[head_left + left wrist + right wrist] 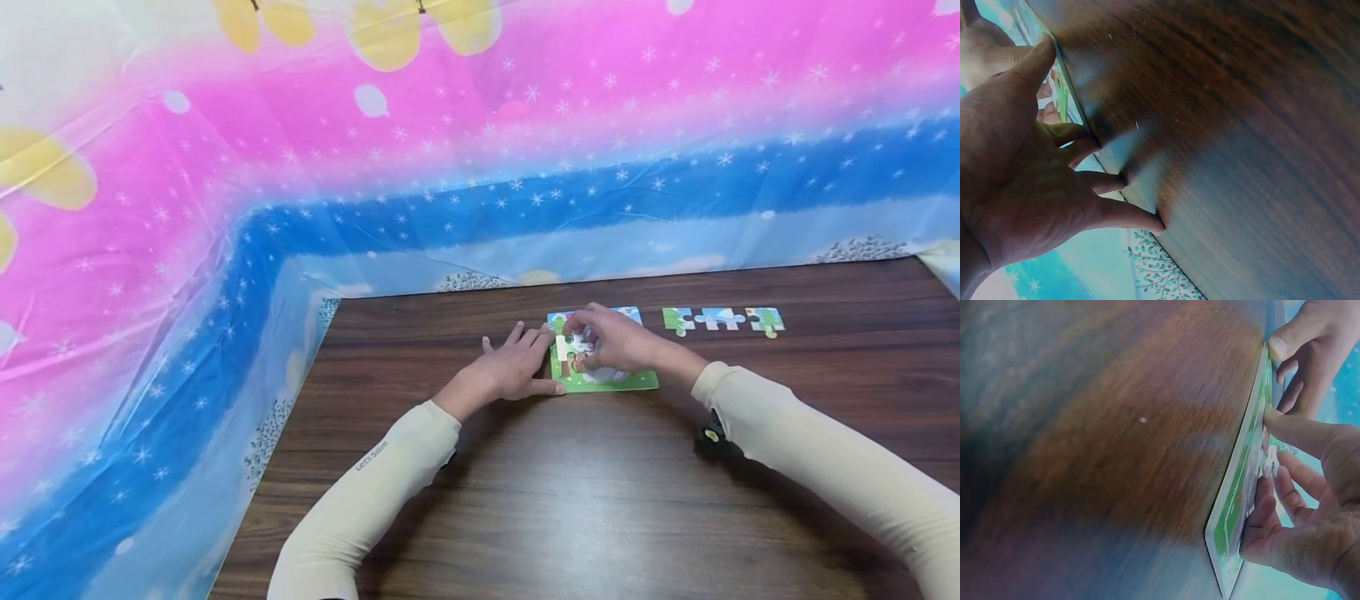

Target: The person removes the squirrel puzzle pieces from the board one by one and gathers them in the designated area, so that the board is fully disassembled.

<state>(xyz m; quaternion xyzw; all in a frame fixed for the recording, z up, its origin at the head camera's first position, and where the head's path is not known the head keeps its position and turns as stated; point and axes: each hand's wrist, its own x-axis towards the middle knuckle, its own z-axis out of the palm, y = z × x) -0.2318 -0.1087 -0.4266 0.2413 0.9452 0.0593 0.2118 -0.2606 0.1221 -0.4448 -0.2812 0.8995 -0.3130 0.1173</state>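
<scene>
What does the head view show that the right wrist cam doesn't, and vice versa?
Head only: three loose puzzle pieces in a row to the right of the board, both pale sleeves, and the pink band on the backdrop.

Right wrist only: the near edge of the puzzle board close-up at table level, and the underside of the right hand.

Both: the board on the wood tabletop, the left hand with its thumb at a board corner, and the right hand's fingers over the board.
</scene>
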